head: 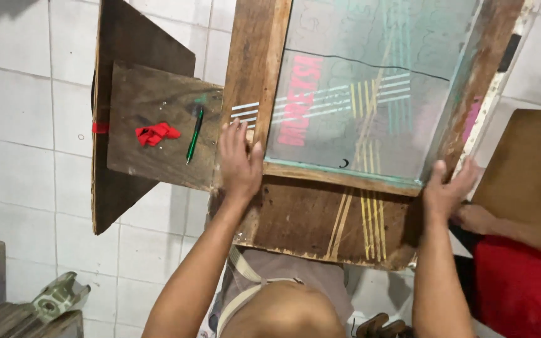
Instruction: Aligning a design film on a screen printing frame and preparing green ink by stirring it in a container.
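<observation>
Both bare arms reach forward, well apart. The left hand (240, 164) lies flat, fingers together; the right hand (447, 189) curls, fingers spread.

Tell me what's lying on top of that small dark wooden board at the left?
On the small dark wooden board lie a green pen and a crumpled red cloth scrap. Its right edge is tucked under the wooden screen-printing frame, so anything there is hidden.

— Where do we look from?
— We have one view only, worn on the head, facing almost straight down past our chest and forearms.
— How near are we?
— Near: our left hand (240, 164) and right hand (447, 191) sit mid-picture, the wooden frame (255, 69) beyond them, the tiled floor (20, 163) left of the left hand.
</observation>
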